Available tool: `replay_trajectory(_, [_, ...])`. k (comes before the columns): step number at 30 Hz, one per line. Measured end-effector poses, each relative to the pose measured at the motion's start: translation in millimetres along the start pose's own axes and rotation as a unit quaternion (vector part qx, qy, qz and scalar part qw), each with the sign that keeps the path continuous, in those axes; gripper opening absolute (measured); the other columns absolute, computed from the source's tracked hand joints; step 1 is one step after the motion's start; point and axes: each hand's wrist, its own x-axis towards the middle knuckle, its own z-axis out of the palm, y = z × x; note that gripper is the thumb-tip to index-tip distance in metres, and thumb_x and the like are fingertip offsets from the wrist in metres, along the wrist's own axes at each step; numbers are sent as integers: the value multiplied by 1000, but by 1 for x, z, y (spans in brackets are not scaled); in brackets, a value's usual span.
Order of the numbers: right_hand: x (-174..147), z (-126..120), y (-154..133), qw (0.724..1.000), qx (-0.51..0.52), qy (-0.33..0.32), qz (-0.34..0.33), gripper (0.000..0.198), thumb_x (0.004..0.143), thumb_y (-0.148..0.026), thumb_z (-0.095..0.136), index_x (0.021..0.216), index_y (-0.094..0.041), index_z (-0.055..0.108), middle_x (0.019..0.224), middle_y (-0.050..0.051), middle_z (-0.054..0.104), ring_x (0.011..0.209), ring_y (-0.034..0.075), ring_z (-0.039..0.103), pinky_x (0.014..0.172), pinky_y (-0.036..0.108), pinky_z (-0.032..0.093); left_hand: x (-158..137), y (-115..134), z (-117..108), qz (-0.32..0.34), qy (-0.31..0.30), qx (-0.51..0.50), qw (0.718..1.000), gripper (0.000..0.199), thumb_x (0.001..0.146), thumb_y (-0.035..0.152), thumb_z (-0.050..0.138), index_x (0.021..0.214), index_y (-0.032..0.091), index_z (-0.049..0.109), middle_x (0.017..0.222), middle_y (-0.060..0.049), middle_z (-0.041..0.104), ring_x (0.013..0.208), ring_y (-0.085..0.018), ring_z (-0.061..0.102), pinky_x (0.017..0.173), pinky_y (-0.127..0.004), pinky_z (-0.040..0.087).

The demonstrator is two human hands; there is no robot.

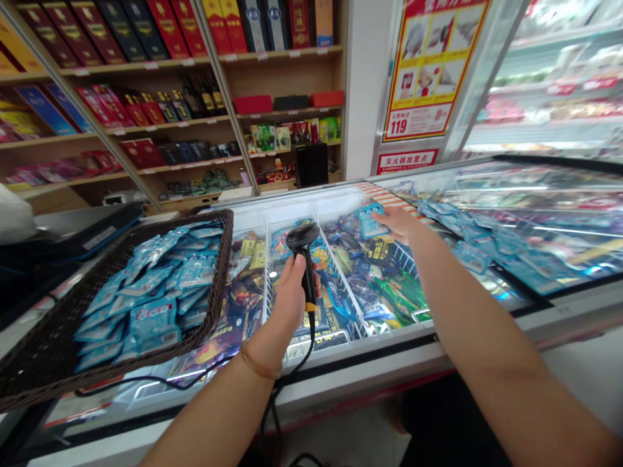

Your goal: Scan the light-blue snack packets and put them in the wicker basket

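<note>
My left hand point(291, 293) is wrapped round the handle of a black barcode scanner point(305, 259), head up, its cable trailing down over the freezer edge. My right hand point(400, 224) pinches a light-blue snack packet point(370, 220) above the freezer's wire compartments. To the left, a dark wicker basket point(224, 259) holds a heap of similar blue packets point(153, 318). More blue packets point(487, 237) lie spread on the glass lid at the right.
Below my hands, the chest freezer point(360, 373) contains bagged goods divided by white wire racks point(348, 285). Shelves point(282, 113) of boxes and bottles stand behind. A red-and-yellow poster point(433, 71) hangs on the wall, beside a refrigerated display point(555, 91).
</note>
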Motion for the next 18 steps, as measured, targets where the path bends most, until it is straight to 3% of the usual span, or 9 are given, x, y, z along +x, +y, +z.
replay_trajectory(6, [-13, 34, -26, 969, 245, -17, -27, 24, 86, -32, 64, 109, -24, 60, 92, 2, 76, 86, 20, 73, 78, 32, 56, -3, -3, 2, 21, -35, 10, 999, 50, 77, 64, 68, 94, 20, 51, 78, 0, 61, 49, -9, 52, 43, -23, 40])
replay_trajectory(11, [-19, 49, -36, 972, 224, -7, -68, 17, 83, -37, 66, 89, -21, 65, 71, 0, 70, 78, 21, 70, 70, 29, 54, -7, -7, 6, 11, -93, 30, 995, 47, 80, 63, 65, 93, 20, 54, 71, 1, 57, 46, -9, 48, 42, -23, 39])
replay_trajectory(14, [-19, 55, -36, 978, 185, 32, -94, 28, 79, -45, 70, 71, -21, 59, 59, -2, 60, 71, 19, 63, 60, 25, 48, -8, -7, 7, 26, -137, 32, 990, 45, 79, 61, 68, 92, 19, 56, 69, 0, 56, 48, -9, 49, 44, -24, 40])
replay_trajectory(18, [-21, 67, -38, 960, 254, 61, -102, 30, 78, -46, 68, 69, -22, 52, 55, -5, 50, 65, 15, 57, 58, 24, 44, -9, -6, 7, 37, -176, 13, 984, 46, 77, 58, 72, 99, 18, 60, 82, -3, 60, 54, -10, 52, 45, -24, 39])
